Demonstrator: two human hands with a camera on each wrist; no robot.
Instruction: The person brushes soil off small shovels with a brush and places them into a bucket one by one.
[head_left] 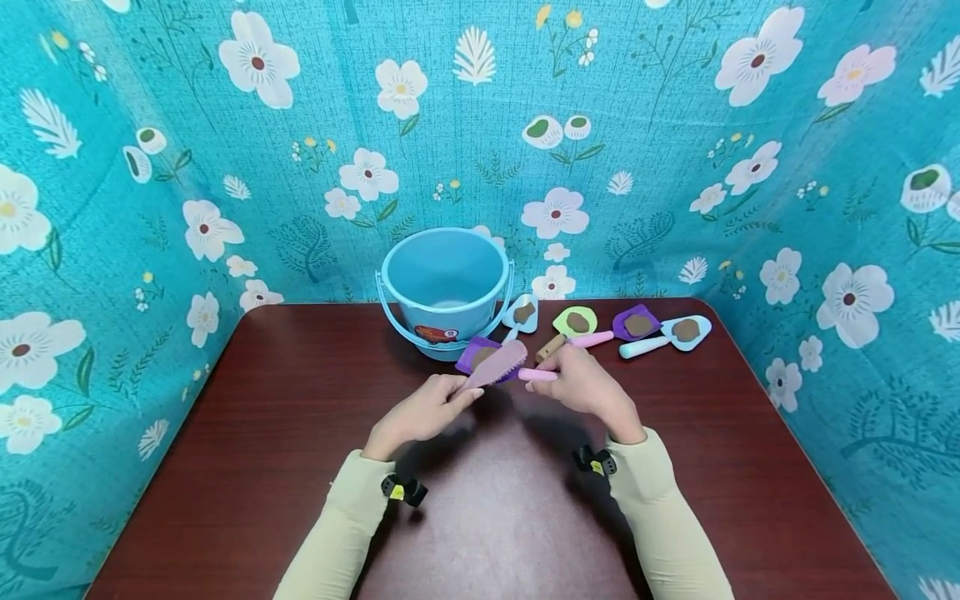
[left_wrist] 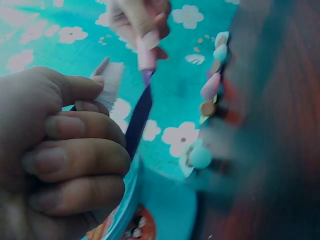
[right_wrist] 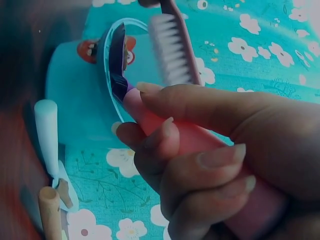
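My left hand (head_left: 423,408) grips a pink brush (head_left: 504,360) with white bristles by its handle. A toy shovel with a purple blade (head_left: 467,358) and pink handle (right_wrist: 187,135) is held in my right hand (head_left: 588,385), fingers wrapped round the handle. On that blade lies a brown patch, partly hidden by the brush. In the right wrist view the bristles are near the shovel, apart from it. Behind the blade stands a light blue bucket (head_left: 450,287), its handle hanging down in front; the part of its inside that shows holds nothing.
Along the table's back edge, right of the bucket, lie more toy shovels with brown patches: a light blue one (head_left: 525,310), a green one (head_left: 576,321) with a brown handle, a purple one (head_left: 637,323) and another light blue one (head_left: 686,332). A flowered cloth (head_left: 600,192) hangs behind.
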